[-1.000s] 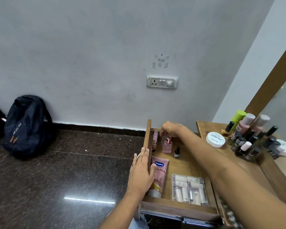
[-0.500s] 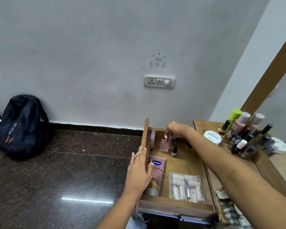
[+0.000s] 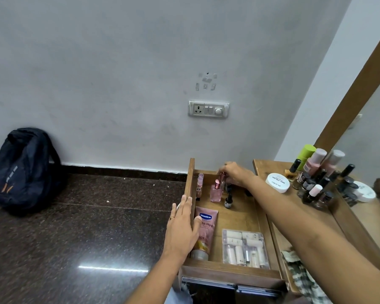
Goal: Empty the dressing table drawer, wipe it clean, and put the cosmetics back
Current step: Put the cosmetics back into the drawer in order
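Right hand (image 3: 236,174) pinches the top of a slim pinkish bottle (image 3: 222,179) at the far end of the open drawer (image 3: 192,183).
Its fingers are curled tight. A square pink bottle (image 3: 215,192) stands just beside the grip, on the person's side of it, with a small dark bottle (image 3: 228,201) near. The Vaseline tube (image 3: 205,232) lies well back from the grip. Left hand (image 3: 182,230) lies flat on the drawer's left wall, fingers straight, thumb on the tube.

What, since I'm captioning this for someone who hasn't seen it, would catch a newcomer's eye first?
The open wooden drawer at lower centre, where the left hand rests on its side wall beside a pink Vaseline tube and the right hand pinches a slim pink item at the back. Next, the cluster of nail polish bottles on the dressing table at right, and the dark backpack at far left.
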Motion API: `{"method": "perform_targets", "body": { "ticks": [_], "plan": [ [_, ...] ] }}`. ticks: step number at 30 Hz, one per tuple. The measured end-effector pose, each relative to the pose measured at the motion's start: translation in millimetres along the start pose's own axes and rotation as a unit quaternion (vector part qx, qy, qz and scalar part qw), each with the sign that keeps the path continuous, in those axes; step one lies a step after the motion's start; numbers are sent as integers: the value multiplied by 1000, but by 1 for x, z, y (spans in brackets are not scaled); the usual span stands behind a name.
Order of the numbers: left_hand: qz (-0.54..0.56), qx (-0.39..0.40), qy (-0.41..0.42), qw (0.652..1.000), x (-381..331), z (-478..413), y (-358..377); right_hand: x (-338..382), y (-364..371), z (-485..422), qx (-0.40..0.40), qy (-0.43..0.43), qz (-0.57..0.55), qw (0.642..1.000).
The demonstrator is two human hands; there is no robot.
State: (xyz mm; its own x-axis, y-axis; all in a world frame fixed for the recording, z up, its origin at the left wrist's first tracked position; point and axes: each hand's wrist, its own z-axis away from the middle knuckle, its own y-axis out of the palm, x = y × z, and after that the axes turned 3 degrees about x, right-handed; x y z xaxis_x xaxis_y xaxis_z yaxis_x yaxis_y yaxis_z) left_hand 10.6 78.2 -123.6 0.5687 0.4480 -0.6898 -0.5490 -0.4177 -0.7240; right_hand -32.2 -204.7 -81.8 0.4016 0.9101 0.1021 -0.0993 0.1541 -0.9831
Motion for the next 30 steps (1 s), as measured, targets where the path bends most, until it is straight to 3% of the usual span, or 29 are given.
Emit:
{"method": "perform_targets", "body": {
  "ticks": [5, 16, 18, 23, 26, 30],
  "plan": [
    [1, -2, 3, 1000, 1, -1, 0, 0, 3, 4, -34, 30, -50, 998],
    [-2, -2, -2, 1000, 1, -1, 1, 3, 0, 10, -26, 79, -112, 990],
    [-3, -2, -3, 1000, 1, -1, 1, 5, -4, 12, -25, 80, -80, 993],
    [-3, -1, -7, 1000, 0, -2, 1, 19, -20, 22, -151, -10, -45, 987],
    [-4, -2, 1, 1000, 2, -2, 1, 31, -27, 23, -98, -72, 50, 991],
    [-3, -2, -1, 1000, 2, -1, 1, 43, -19, 16, -18, -90, 216, 972]
  ]
}}
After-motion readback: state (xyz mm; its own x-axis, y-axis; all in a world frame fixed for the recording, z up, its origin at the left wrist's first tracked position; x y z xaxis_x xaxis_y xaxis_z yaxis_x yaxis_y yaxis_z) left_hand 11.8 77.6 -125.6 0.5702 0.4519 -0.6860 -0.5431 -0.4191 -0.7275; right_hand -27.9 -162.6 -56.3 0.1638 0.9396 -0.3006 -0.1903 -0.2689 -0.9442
